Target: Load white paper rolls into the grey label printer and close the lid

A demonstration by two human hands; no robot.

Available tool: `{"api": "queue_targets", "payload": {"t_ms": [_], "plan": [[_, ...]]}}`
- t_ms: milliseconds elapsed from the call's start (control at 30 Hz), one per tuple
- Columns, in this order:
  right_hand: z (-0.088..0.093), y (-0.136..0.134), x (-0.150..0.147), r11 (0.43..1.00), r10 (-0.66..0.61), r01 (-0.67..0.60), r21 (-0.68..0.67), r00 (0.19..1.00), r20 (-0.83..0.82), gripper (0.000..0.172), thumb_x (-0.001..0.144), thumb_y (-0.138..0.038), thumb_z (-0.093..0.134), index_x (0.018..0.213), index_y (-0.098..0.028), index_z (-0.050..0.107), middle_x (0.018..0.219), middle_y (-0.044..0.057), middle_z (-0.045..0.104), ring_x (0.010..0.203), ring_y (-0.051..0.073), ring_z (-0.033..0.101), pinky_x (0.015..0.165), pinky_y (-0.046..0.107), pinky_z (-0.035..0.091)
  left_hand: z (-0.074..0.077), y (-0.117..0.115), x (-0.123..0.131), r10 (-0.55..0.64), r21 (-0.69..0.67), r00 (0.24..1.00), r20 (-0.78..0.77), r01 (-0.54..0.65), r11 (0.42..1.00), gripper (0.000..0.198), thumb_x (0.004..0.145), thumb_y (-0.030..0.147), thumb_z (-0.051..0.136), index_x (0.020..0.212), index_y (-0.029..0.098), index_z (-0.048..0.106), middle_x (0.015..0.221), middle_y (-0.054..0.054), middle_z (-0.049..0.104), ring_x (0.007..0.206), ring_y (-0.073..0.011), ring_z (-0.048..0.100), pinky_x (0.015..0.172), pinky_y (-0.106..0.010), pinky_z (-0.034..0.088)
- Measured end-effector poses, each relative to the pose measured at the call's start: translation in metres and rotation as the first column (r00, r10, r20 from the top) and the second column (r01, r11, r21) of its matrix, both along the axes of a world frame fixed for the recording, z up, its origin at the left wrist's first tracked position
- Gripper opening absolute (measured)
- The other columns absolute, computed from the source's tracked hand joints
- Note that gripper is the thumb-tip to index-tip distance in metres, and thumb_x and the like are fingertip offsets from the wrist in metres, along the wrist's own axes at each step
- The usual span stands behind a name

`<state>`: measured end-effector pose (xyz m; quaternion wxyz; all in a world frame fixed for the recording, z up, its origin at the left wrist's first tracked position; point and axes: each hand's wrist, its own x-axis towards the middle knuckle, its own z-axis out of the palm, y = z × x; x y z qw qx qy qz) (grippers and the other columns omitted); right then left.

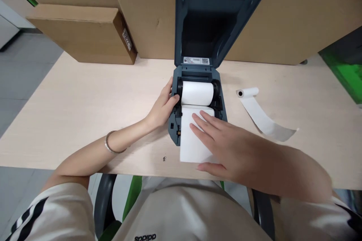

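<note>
Printer (pixel 195 70), dark blue-grey, lid (pixel 210 26) raised, at the centre of the frame on a pale counter (pixel 85 105).
Detail: white paper roll (pixel 197 93) seated in the bay, its paper strip (pixel 188 135) running toward the bottom of the frame, past the printer's front edge. Left hand (pixel 163 106), left of centre: closed about the printer's left side, thumb over the rim, other fingers mostly hidden. Right hand (pixel 219 141), right of centre: open, fingers spread over the strip, nothing grasped; pressure cannot be told. Right of frame: small loose roll (pixel 250 92), partly unwound. Upper left: cardboard box (pixel 85 37). Step in hand, by judgement: laying the strip straight across the front. Next move would call for the strip kept flat and aligned, fingers clear of the lid's path.
</note>
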<state>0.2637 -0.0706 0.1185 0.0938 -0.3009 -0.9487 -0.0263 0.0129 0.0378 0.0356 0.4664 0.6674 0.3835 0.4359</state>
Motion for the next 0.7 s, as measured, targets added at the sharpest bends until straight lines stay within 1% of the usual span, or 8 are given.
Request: {"api": "queue_targets", "payload": {"t_ms": [133, 233, 333, 367, 433, 533, 633, 700], "plan": [[0.038, 0.014, 0.024, 0.988, -0.005, 0.004, -0.156, 1.0, -0.006, 0.065, 0.115, -0.062, 0.05, 0.144, -0.01, 0.077, 0.154, 0.019, 0.074, 0.133, 0.037, 0.077, 0.105, 0.052, 0.066, -0.011, 0.002, 0.009, 0.004, -0.002, 0.988, 0.153, -0.004, 1.0, 0.074, 0.11, 0.071, 0.05, 0.173, 0.033, 0.047, 0.189, -0.004, 0.04, 0.181, -0.0335, 0.029, 0.151, -0.053, 0.019], [0.076, 0.046, 0.043, 0.938, -0.26, 0.236, -0.253, 0.963, -0.066, 0.051, 0.114, -0.066, 0.05, 0.113, -0.027, 0.084, 0.119, 0.007, 0.087, 0.1, 0.031, 0.081, 0.086, 0.051, 0.063, -0.012, 0.002, 0.017, -0.021, -0.011, 0.961, 0.275, 0.025, 1.0, 0.072, 0.111, 0.076, 0.047, 0.17, 0.035, 0.051, 0.186, -0.002, 0.046, 0.179, -0.0336, 0.033, 0.15, -0.053, 0.024], [0.081, 0.093, 0.055, 0.793, -0.609, 0.542, -0.279, 0.69, -0.391, 0.032, 0.106, -0.055, 0.065, 0.094, -0.028, 0.076, 0.104, 0.007, 0.083, 0.099, 0.028, 0.077, 0.094, 0.048, 0.059, -0.01, 0.0, 0.02, -0.023, -0.012, 0.938, 0.346, 0.029, 1.0, 0.071, 0.111, 0.075, 0.047, 0.167, 0.033, 0.057, 0.185, -0.001, 0.048, 0.179, -0.033, 0.033, 0.15, -0.051, 0.024], [0.074, 0.11, 0.057, 0.747, -0.647, 0.592, -0.303, 0.54, -0.539, 0.024, 0.104, -0.049, 0.068, 0.107, -0.027, 0.077, 0.117, 0.009, 0.083, 0.111, 0.027, 0.076, 0.104, 0.046, 0.057, -0.009, -0.001, 0.02, -0.023, -0.023, 0.93, 0.366, 0.034, 0.999, 0.071, 0.111, 0.075, 0.047, 0.167, 0.032, 0.057, 0.184, -0.002, 0.049, 0.179, -0.0328, 0.034, 0.15, -0.051, 0.025], [0.056, 0.141, 0.059, 0.753, -0.653, 0.428, -0.5, 0.392, -0.648, 0.062, 0.104, -0.041, 0.066, 0.16, -0.017, 0.057, 0.171, 0.015, 0.06, 0.156, 0.021, 0.058, 0.13, 0.041, 0.043, -0.009, -0.002, 0.02, -0.003, -0.075, 0.914, 0.405, 0.036, 0.997, 0.071, 0.111, 0.076, 0.046, 0.165, 0.032, 0.059, 0.182, -0.002, 0.052, 0.177, -0.0332, 0.038, 0.148, -0.052, 0.028], [0.036, 0.171, 0.056, 0.723, -0.665, 0.214, -0.656, 0.47, -0.58, 0.082, 0.114, -0.05, 0.031, 0.184, -0.012, 0.01, 0.192, 0.013, 0.022, 0.173, 0.014, 0.036, 0.135, 0.038, 0.038, -0.01, -0.004, 0.018, 0.063, -0.177, 0.904, 0.424, 0.014, 0.984, 0.071, 0.109, 0.078, 0.047, 0.163, 0.034, 0.061, 0.178, -0.003, 0.057, 0.173, -0.0342, 0.046, 0.145, -0.054, 0.034], [0.035, 0.177, 0.05, 0.723, -0.601, 0.11, -0.682, 0.587, -0.542, 0.084, 0.11, -0.052, -0.006, 0.185, -0.015, -0.005, 0.193, 0.008, 0.015, 0.173, 0.013, 0.035, 0.131, 0.036, 0.04, -0.01, -0.005, 0.016, 0.096, -0.223, 0.909, 0.405, -0.004, 0.975, 0.073, 0.108, 0.08, 0.046, 0.161, 0.033, 0.062, 0.172, -0.005, 0.064, 0.168, -0.0337, 0.053, 0.142, -0.054, 0.039], [0.038, 0.175, 0.048, 0.754, -0.563, 0.122, -0.645, 0.626, -0.539, 0.088, 0.106, -0.049, -0.016, 0.186, -0.015, -0.004, 0.193, 0.008, 0.02, 0.167, 0.014, 0.046, 0.126, 0.035, 0.045, -0.011, -0.004, 0.014, 0.13, -0.243, 0.915, 0.382, -0.037, 0.969, 0.075, 0.107, 0.081, 0.045, 0.16, 0.031, 0.062, 0.171, -0.008, 0.065, 0.166, -0.0332, 0.055, 0.14, -0.054, 0.042]]}}
